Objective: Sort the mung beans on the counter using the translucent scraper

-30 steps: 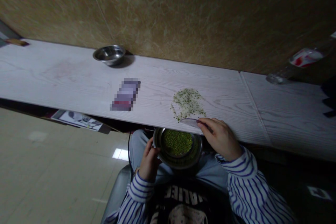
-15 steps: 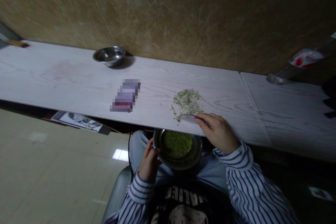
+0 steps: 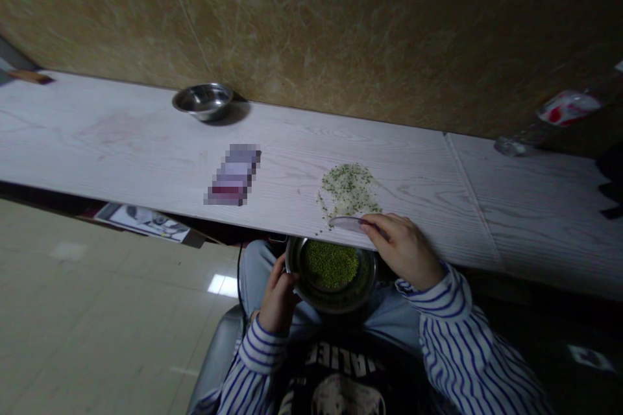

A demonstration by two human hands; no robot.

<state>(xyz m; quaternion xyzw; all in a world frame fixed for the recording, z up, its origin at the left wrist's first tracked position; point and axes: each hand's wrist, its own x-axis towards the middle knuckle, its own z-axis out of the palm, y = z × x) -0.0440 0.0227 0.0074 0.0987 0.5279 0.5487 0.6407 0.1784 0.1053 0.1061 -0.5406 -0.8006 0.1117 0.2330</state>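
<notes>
My left hand (image 3: 279, 297) is closed on the left rim of a metal bowl (image 3: 335, 305), held over my lap just under the table's front edge. Green mung beans (image 3: 331, 263) cover the bowl's bottom. Above the tabletop, my right hand (image 3: 407, 248) pinches a thin, pale, blade-shaped flat tool (image 3: 348, 224) that points left. Its long side lies along the near edge of a spread of white grains, which look like rice, mixed with green beans (image 3: 349, 188). A few loose beans are by the tool's tip.
A second metal bowl (image 3: 203, 104) stands near the wall. Left of the grains lies a blurred-out flat object (image 3: 233, 175). A clear plastic bottle (image 3: 559, 113) with a red and white label is at the far right. Below the white table (image 3: 121, 162) is an open drawer (image 3: 146, 224).
The flat tool in my right hand has shifted slightly toward the table's front edge. A few beans now lie nearer that edge. My left hand keeps its hold on the bowl.
</notes>
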